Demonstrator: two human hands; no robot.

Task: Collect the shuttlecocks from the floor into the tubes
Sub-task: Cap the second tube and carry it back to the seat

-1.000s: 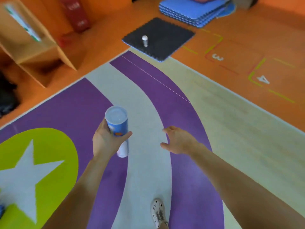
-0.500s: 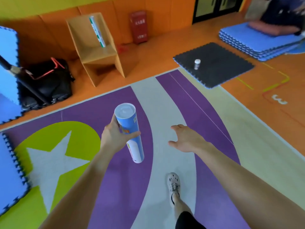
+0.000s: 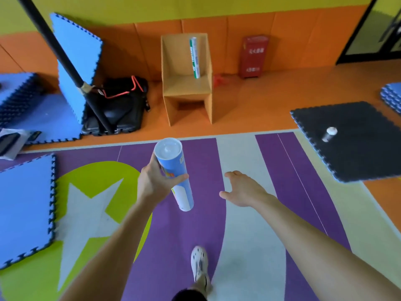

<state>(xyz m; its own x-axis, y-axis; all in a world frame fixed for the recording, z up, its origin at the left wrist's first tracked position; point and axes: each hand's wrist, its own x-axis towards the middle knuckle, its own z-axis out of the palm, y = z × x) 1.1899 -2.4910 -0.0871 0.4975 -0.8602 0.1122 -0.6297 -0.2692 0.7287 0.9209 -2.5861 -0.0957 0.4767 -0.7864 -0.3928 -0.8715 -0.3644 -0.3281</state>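
Item one: blue cardboard tube with white cap (image 3: 173, 174), centre frame, tilted, my left hand (image 3: 154, 183) holding it with the grip wrapped round its middle. Right hand (image 3: 243, 190): grip spread, empty. Item two: green-and-white tube (image 3: 194, 57), upright in the plywood box seat (image 3: 186, 88), top centre. Small white object (image 3: 329, 134) on the black foam mat (image 3: 358, 159), right edge: possibly a shuttlecock, I cannot tell. No other shuttlecocks show on the floor, so I judge collection nearly finished.

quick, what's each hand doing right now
Left hand: closed around the blue tube, holding it up off the floor.
Right hand: open, fingers relaxed, holding nothing.
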